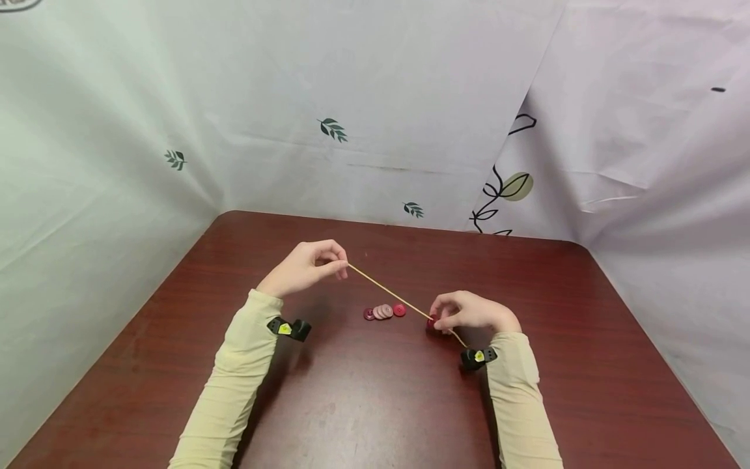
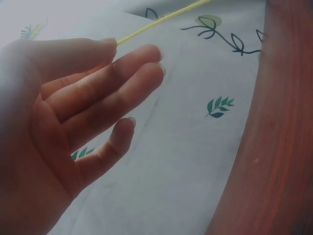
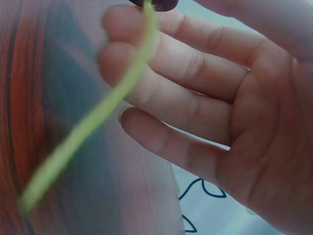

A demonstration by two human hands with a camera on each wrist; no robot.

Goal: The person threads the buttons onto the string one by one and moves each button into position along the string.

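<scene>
Head view: one surface [image 1: 351, 404] lies beneath two hands. The left hand [image 1: 307, 266] pinches one yellow string [image 1: 387, 290]; the right hand [image 1: 471, 312] pinches one dark red button [image 1: 431, 322], partly hidden by fingers, cut off in the right wrist view. Between the hands lie overlapping pink buttons [image 1: 383, 312], hard to count, one maroon button [image 1: 368, 314], one bright red button [image 1: 400, 310].

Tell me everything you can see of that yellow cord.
The yellow cord is thin, with a textile look. Straight and seemingly taut, it stretches from the left hand, which pinches it, to a dark red button the right hand holds. It appears threaded through that button; beyond, a short tail curves away.
</scene>
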